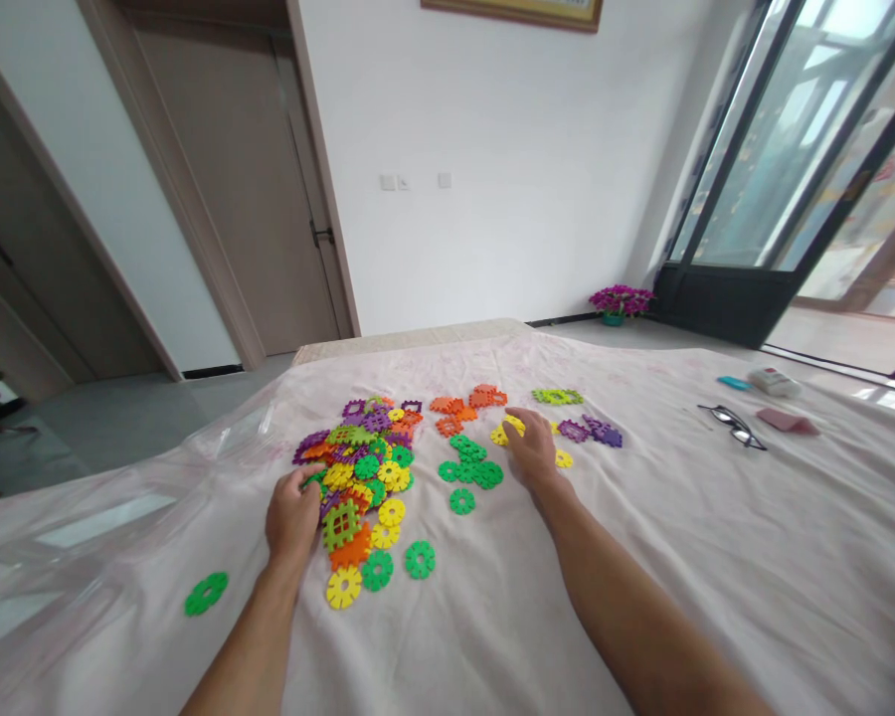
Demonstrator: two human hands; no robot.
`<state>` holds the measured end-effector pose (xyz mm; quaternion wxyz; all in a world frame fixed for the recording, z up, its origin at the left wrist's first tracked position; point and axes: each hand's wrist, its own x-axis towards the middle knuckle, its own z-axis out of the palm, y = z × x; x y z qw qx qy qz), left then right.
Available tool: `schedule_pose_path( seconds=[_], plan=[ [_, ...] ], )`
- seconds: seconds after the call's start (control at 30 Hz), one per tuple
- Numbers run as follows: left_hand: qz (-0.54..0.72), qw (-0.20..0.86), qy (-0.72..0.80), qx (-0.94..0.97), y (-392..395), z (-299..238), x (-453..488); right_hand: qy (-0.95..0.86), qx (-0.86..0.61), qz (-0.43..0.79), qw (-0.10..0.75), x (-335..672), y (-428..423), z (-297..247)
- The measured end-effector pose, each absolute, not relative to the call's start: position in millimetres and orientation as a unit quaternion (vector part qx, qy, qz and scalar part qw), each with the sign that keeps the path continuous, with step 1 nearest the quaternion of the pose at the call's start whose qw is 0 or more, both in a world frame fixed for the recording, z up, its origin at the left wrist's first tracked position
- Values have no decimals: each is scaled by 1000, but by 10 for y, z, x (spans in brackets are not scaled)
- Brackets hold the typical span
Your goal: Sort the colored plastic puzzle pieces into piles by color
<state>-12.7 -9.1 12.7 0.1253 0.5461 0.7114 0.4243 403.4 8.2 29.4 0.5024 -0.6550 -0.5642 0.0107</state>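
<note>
A heap of multicoloured notched plastic pieces (358,455) is crowding the left hand (293,509); flat green plastic discs (473,470) are lying between heap and right hand (532,447). Bare pale-pink cloth (492,607) is leaving passage on the discs' near side.

A mixed pile of notched plastic pieces (369,465) is met at its left edge by the left hand (292,512) – whether anything is gripped cannot be told. Yellow discs (508,430) are partly covered by the fingers of the right hand (533,452). Between the hands, green discs (471,469) are grouped, with orange pieces (484,397) set beyond them – and purple pieces (604,433) are placed to the right, on a pale cloth (663,557).
</note>
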Motion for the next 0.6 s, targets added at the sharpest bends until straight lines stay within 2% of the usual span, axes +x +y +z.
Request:
schedule_pose_path(
  seconds=[0.13,0.27,0.37,0.47,0.6],
  plan=[
    [420,125,715,544,-84,128,-136,-708,-587,66,386,3566,-102,576],
    [424,127,712,545,-73,113,-142,-803,-512,214,216,3119,-304,823],
    [429,130,707,547,-69,97,-145,-854,-441,253,109,2893,-445,876],
    [432,127,704,548,-72,92,-142,-883,-396,248,47,2760,-538,858],
    [436,122,700,552,-78,105,-131,-870,-407,278,-3,2707,-574,848]
  ],
)
